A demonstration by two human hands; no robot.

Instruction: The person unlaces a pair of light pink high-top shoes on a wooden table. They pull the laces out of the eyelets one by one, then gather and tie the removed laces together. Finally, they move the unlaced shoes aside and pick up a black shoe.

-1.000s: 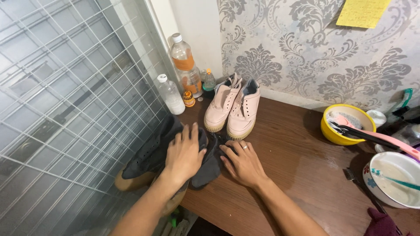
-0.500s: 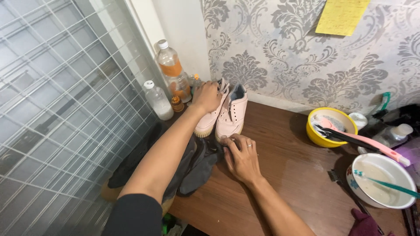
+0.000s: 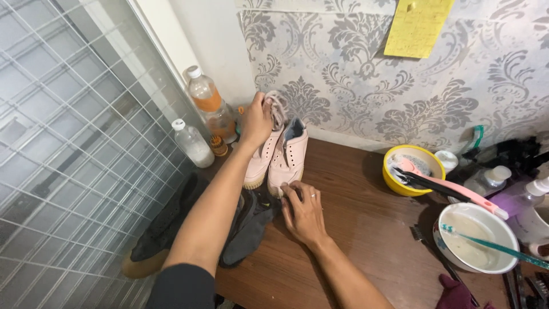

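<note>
Work on the pale pink sneakers looked barely begun: both stood side by side on the brown wooden table against the patterned wall, dry and laces in, while the yellow bowl with its pink brush and the white bowl of cloudy water sat untouched to the right. A dark cloth lay spread in front of the shoes. The left hand had its fingers curled around the heel and bunched laces of the far shoe. The right hand lay flat, fingers loosely spread, tips touching the nearer shoe's toe.
</note>
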